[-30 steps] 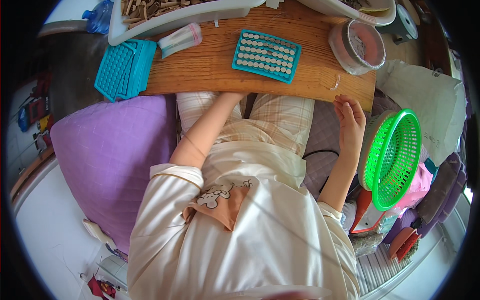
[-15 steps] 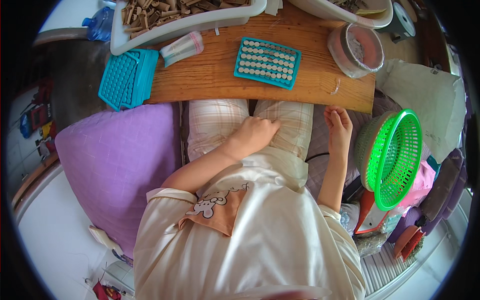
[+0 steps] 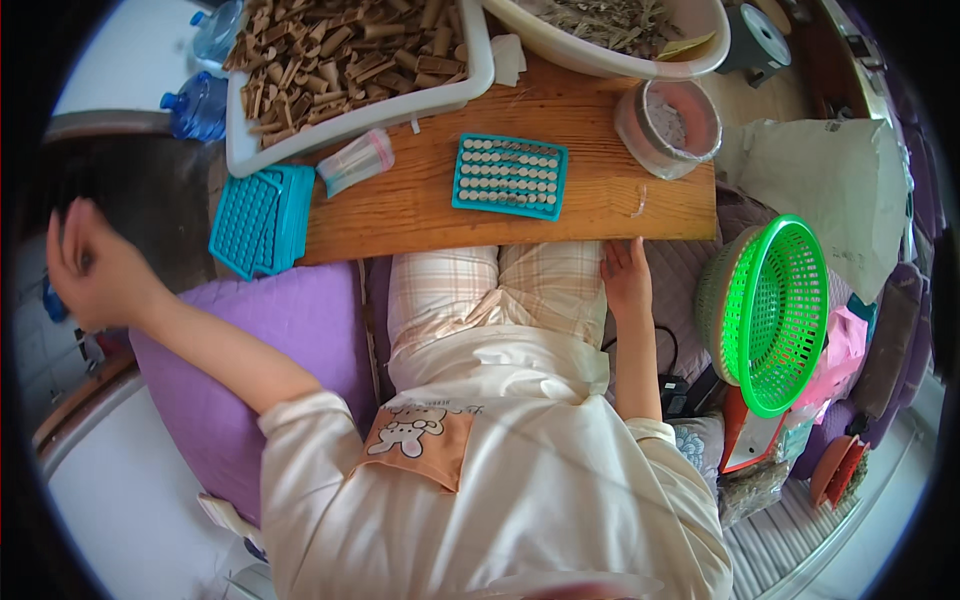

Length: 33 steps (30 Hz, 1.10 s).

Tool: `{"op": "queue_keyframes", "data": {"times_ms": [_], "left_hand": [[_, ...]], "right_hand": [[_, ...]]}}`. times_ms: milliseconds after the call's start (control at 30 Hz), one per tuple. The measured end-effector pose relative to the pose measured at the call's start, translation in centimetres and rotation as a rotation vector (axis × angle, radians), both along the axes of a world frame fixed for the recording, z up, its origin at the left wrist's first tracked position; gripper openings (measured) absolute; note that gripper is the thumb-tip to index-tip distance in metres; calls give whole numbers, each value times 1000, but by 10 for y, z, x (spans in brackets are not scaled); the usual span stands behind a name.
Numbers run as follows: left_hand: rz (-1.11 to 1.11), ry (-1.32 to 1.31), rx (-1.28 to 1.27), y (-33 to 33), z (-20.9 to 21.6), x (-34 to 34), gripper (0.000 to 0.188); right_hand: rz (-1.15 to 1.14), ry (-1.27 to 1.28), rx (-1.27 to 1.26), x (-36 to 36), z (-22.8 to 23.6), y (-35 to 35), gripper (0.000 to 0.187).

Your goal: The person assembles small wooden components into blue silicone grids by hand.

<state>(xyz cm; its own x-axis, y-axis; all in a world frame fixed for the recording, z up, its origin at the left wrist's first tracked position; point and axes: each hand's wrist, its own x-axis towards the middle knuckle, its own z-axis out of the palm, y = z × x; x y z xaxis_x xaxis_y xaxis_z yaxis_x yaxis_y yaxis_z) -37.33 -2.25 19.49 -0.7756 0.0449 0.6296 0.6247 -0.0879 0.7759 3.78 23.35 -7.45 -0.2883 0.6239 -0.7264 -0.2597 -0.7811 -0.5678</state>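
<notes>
My left hand (image 3: 95, 265) is stretched far out to the left, beyond the purple quilted cushion (image 3: 290, 320). Its fingers are bent and apart, and nothing shows in them. By my right thigh, just below the table's near edge, rests my right hand (image 3: 627, 280), fingers loosely stretched, holding nothing I can see. On the wooden table (image 3: 400, 215) lies a teal tray (image 3: 510, 209) with rows of pale round pieces. A stack of teal trays (image 3: 285, 225) stands at the table's left corner, beside a clear plastic packet (image 3: 355, 163).
A white tub (image 3: 360, 150) of brown curled pieces and a cream basin (image 3: 600, 62) of dried bits stand at the back. A clear-walled pot (image 3: 668, 130) sits at the right. Green baskets (image 3: 735, 330) and a white sack (image 3: 830, 190) lie right of me. Blue water bottles (image 3: 198, 105) stand far left.
My left hand has swung from my lap far out to the left and opened. My right hand's bent fingers have straightened. The view has shifted, so the table sits lower.
</notes>
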Motion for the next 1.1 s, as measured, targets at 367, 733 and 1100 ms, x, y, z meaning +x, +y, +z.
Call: {"op": "queue_keyframes", "data": {"times_ms": [367, 733, 1100], "left_hand": [[-335, -492, -371, 12, -160, 171, 22], [-194, -1591, 373, -48, -254, 138, 33], [10, -1499, 266, -14, -263, 124, 18]], "right_hand": [[36, 8, 124, -27, 0, 7, 18], [137, 2, 73, -15, 11, 5, 18], [114, -10, 78, -16, 7, 20, 18]]}}
